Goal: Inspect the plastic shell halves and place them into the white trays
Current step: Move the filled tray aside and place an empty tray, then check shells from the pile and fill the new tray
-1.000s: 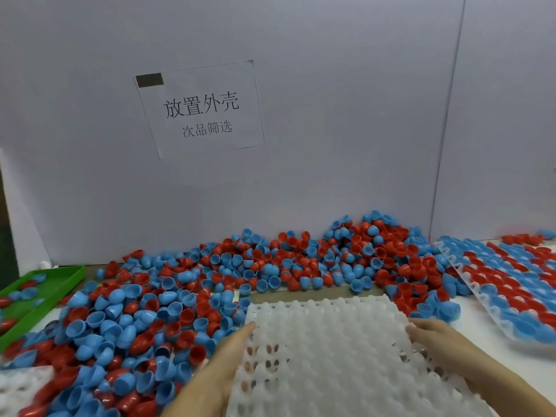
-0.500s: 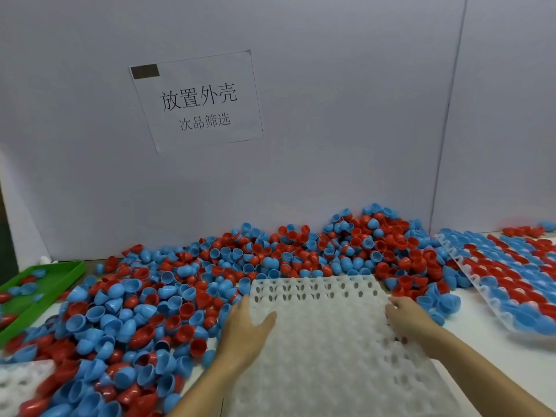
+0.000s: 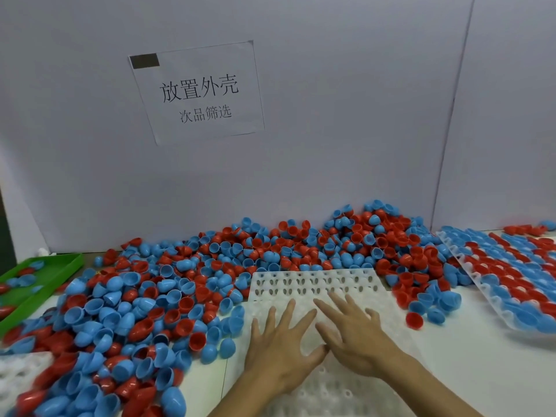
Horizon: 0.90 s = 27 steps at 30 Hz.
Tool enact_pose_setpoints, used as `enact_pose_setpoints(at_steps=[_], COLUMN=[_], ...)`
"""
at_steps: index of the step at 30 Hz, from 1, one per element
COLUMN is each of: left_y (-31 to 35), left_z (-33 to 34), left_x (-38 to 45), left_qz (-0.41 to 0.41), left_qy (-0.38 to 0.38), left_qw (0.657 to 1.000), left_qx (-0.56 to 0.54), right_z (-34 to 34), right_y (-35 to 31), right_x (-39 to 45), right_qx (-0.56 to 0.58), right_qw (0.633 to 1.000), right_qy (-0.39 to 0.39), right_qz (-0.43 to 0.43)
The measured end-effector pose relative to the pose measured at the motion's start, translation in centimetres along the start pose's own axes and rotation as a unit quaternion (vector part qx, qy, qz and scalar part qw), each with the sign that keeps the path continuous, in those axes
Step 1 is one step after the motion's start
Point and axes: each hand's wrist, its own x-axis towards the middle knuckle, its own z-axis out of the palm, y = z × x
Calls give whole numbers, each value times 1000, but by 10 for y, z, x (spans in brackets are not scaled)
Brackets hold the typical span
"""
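A wide heap of red and blue plastic shell halves (image 3: 192, 284) borders the empty white dimpled plastic tray (image 3: 316, 284), on which the left hand (image 3: 278, 347) and right hand (image 3: 355, 332) press flat with fingers spread, below a white paper sign (image 3: 197, 91) reading "放置外壳 次品筛选".

A paper sign (image 3: 197, 93) hangs on the grey wall (image 3: 346, 115).
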Motion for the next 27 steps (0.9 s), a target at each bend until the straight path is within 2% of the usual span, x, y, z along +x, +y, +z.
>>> enact_pose_setpoints(at_steps=[4,8,10,14,17,20,23,27], left_y=[4,2,0,-11,-28,-49,-69,-88], left_z=[-2,-5,-9,-30,-49,-60,-59,-62], left_x=[7,6,1,-14,-17,-14,-4,26], left_qz=[-4,0,4,-7,-38,-68,-94,-121], left_qy=[2,10,57,230,283,289,305,254], left_qw=[1000,999,994,950,925,922,914,945], left_qx=[-2,-32,-90,-210,-250,-248,-249,-167], right_z=[5,0,-6,-17,-18,-6,16,23], right_y=[1,3,1,-13,-32,-45,-49,-43], right_x=[11,18,23,45,66,80,87,91], right_qx=[-27,5,35,76,145,158,103,98], right_qw=[999,999,999,989,979,982,991,990], right_qy=[-16,-23,4,118,139,98,83,97], right_qz=[10,23,40,33,27,33,30,19])
